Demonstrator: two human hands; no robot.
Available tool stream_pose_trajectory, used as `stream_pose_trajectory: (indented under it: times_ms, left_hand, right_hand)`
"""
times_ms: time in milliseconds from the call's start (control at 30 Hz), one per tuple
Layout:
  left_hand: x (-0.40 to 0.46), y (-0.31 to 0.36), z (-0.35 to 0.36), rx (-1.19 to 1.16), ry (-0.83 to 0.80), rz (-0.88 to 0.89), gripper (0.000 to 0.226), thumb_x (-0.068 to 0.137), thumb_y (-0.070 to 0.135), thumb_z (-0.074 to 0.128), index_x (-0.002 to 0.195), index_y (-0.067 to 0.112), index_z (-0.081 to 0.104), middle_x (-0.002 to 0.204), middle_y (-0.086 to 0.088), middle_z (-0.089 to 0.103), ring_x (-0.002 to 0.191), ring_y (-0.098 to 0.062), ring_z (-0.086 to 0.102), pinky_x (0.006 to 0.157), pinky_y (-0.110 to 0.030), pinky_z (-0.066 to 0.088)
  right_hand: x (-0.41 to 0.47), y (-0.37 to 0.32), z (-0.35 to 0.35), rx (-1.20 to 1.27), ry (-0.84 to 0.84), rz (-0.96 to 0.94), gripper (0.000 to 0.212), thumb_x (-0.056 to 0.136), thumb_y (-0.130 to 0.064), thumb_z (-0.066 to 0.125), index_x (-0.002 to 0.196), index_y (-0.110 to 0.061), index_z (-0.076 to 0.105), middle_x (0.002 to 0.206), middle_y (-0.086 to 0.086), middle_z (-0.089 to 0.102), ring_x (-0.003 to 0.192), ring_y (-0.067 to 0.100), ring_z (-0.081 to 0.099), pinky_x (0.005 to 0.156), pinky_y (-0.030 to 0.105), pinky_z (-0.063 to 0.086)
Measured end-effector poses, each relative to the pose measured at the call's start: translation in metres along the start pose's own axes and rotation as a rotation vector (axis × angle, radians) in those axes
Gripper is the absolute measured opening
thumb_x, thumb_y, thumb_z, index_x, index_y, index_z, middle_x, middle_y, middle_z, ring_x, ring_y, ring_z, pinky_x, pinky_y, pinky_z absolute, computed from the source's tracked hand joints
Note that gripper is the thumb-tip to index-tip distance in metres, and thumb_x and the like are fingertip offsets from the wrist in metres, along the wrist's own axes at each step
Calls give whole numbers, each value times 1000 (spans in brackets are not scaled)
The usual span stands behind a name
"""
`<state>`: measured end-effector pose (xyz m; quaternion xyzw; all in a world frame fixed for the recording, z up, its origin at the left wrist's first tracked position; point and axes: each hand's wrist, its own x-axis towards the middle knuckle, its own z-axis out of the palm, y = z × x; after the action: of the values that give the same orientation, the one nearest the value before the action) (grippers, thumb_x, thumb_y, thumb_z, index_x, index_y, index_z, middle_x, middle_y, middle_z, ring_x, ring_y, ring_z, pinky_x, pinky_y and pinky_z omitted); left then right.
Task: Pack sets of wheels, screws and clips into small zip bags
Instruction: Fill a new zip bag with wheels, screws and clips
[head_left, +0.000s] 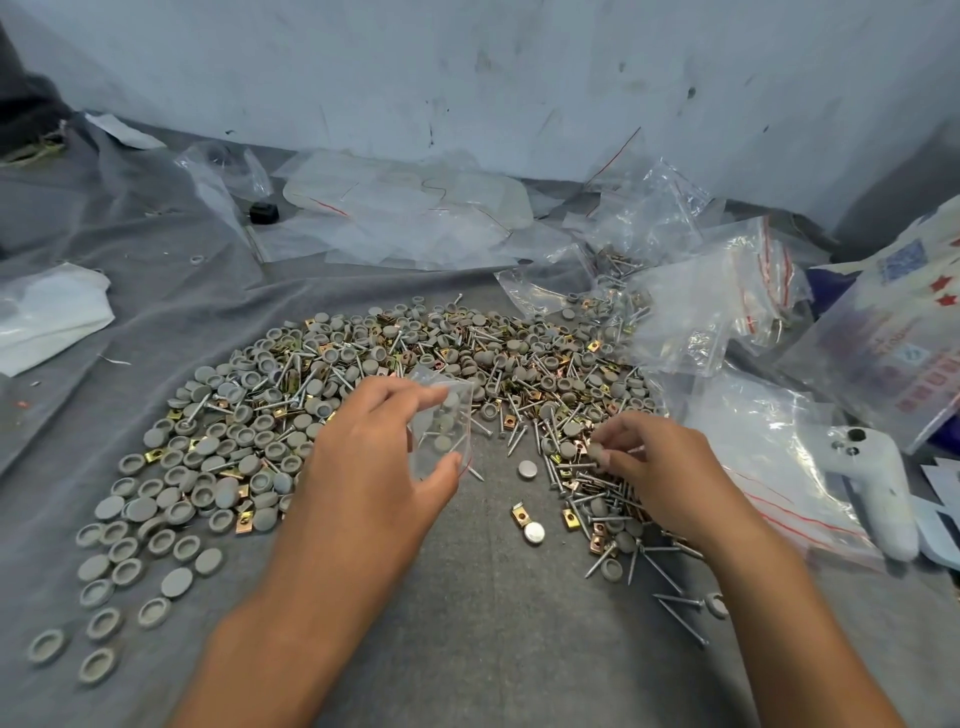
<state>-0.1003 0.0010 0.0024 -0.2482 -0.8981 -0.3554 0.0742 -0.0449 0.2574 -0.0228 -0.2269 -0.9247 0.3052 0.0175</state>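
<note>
My left hand (374, 447) pinches a small zip bag (442, 427) holding grey wheels; my right hand (654, 462) pinches one wheel (597, 451) over the parts heap (363, 384). Empty bags (691, 312) lie far right.

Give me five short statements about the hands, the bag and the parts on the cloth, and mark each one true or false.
1. The left hand holds a small clear zip bag. True.
2. The zip bag is empty. False: grey wheels and at least one screw show through it.
3. The right hand pinches a grey wheel in its fingers. True.
4. The white handheld device lies to the left of the pile. False: it lies at the right, beside the clear bags.
5. The grey cloth directly in front of the person, between the forearms, is heaped with parts. False: the heap lies farther out and to the sides; only a few loose pieces lie there.
</note>
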Motion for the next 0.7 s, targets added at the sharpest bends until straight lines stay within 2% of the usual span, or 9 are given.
stream_pose_trajectory:
  times_ms: [100,200,300,400,467,533,600,700]
  left_hand:
    - [0,2,0,-3,-4,2,57,78,30,81,131,29,62,107,25,47,89,16,47,75,1,36]
    - [0,3,2,-12,-8,5,57,79,30,81,132,29,62,105,25,47,89,15,47,80,2,33]
    - [0,2,2,-11,-2,5,55,79,31,80,131,30,62,106,27,47,91,17,46,83,4,30]
    - [0,2,3,-4,-3,4,55,80,31,79,132,31,61,108,27,47,93,18,44,86,5,28]
    - [-1,2,3,2,-7,6,56,81,32,78,133,33,59,107,28,46,93,18,44,85,4,30]
    - [-1,2,3,-1,-9,9,57,81,33,78,134,34,58,107,29,46,94,19,44,83,2,32]
    - [-1,2,2,2,-12,7,57,81,32,78,134,34,58,109,29,46,93,19,45,80,0,35]
    - [-1,2,1,-10,-10,7,56,81,31,79,133,32,59,110,27,48,91,16,46,79,-1,35]
  right_hand:
    - [-2,-6,-6,247,76,-33,9,96,-27,68,100,-35,66,93,-14,72,81,-5,66,64,13,44]
    - [-7,-18,-6,561,11,-64,14,98,-21,65,106,-31,69,97,-10,77,83,-3,69,67,20,48]
    - [-10,-30,0,698,-21,-61,15,99,-15,63,106,-26,69,95,-2,77,82,1,70,61,23,46]
    - [-9,-35,5,562,26,-92,15,99,-17,63,103,-32,67,94,-3,76,88,9,72,70,33,51]
    - [-6,-35,9,437,34,-117,13,99,-23,63,102,-36,64,94,-8,75,91,9,70,77,36,53]
    - [-4,-34,14,345,34,-134,14,99,-27,64,101,-41,63,94,-13,74,86,-2,67,74,28,50]
    - [-3,-32,19,253,29,-145,14,99,-29,64,102,-43,63,93,-17,72,79,-10,63,66,13,44]
    - [0,-30,25,41,23,-189,23,101,-24,62,114,-43,66,97,-22,66,74,-14,57,61,3,39]
